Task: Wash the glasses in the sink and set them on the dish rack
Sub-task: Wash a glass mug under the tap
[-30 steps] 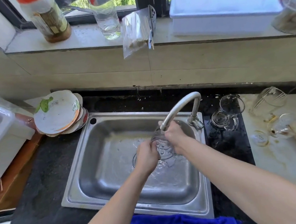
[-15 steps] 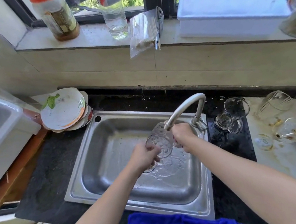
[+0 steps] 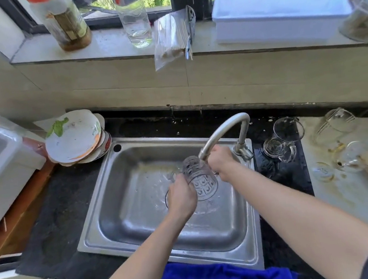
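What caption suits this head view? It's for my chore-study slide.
Both hands, left hand and right hand, hold a patterned glass under the faucet over the sink.

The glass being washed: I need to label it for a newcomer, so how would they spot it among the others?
Start at the steel sink and follow its curved tap to the spout. The glass is tilted just under it, the left hand gripping its side and the right hand at its rim. Unlike the plain glasses on the counter, it has an embossed pattern.
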`<state>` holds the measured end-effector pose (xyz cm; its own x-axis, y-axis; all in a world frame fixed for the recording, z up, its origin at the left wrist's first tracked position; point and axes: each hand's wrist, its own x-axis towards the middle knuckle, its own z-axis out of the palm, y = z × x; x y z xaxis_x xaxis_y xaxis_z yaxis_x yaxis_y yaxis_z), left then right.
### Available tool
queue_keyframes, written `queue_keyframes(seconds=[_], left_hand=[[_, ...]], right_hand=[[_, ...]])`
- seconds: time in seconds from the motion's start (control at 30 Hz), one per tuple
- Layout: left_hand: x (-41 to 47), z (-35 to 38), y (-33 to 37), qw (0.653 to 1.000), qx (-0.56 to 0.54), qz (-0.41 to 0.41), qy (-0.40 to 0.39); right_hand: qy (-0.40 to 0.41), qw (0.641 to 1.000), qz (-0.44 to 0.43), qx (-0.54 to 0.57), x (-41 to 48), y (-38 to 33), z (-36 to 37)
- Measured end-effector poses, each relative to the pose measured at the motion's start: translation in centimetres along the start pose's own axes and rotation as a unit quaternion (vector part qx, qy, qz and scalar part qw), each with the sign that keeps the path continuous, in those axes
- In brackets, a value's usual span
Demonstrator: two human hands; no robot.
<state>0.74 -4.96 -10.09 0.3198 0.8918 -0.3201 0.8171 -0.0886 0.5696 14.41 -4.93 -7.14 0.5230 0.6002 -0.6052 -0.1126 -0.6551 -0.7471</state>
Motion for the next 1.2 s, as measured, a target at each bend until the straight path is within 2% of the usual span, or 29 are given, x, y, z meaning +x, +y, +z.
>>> queue_keyframes(seconds=[0.17,0.33,0.47,0.63,0.7,0.8,0.9,1.0,1.03,1.13,1.2], left_hand=[[0.9,-1.1,-1.4,1.000,-0.022,-0.003,0.004],[-0.2,-1.6,-0.8,0.997,-0.014,0.071,-0.006],[0.7,-1.9,-1.3,0.997,-0.052,0.044,0.027],[-0.6,-2.6,-1.3,0.989,-0.001,0.148,-0.023],[-0.4,-2.7,-1.2,0.985,0.019,0.172,-0.016],[0.3,-2.2,-2.4,0.991,-0.042,0.126,0.028],[-0.5,-0.7,-2.3,0.992,-0.121,0.038,0.022],[-1.4,0.0,-1.6,0.971,-0.233,-0.048,0.018],[-1.3,-0.1,-1.4,0.969,-0.236,-0.063,0.020],[-0.3,-0.2,-1.2,0.974,-0.202,-0.102,0.008],[0.9,-0.5,-1.2,0.966,-0.219,-0.139,-0.012]], right_hand=[[-0.019,0.990,-0.053,-0.131,-3.2,0.8,1.1],[-0.024,0.999,-0.022,-0.028,-0.3,-0.3,-0.4],[0.000,0.992,-0.091,-0.082,-3.1,0.7,1.0],[-0.022,0.997,-0.025,-0.064,-0.1,0.6,-0.6],[-0.012,0.998,-0.012,-0.057,-0.1,0.3,-0.8],[0.022,0.998,-0.009,-0.056,-1.4,0.8,-0.7],[0.044,0.997,-0.053,-0.033,-2.9,1.3,0.9],[0.052,0.991,-0.101,-0.072,-3.5,0.9,2.8],[0.044,0.992,-0.086,-0.077,-2.7,0.5,2.9],[0.015,1.000,-0.007,0.024,-0.2,-0.6,2.8],[0.031,0.998,-0.042,-0.018,-0.7,-0.6,3.4]])
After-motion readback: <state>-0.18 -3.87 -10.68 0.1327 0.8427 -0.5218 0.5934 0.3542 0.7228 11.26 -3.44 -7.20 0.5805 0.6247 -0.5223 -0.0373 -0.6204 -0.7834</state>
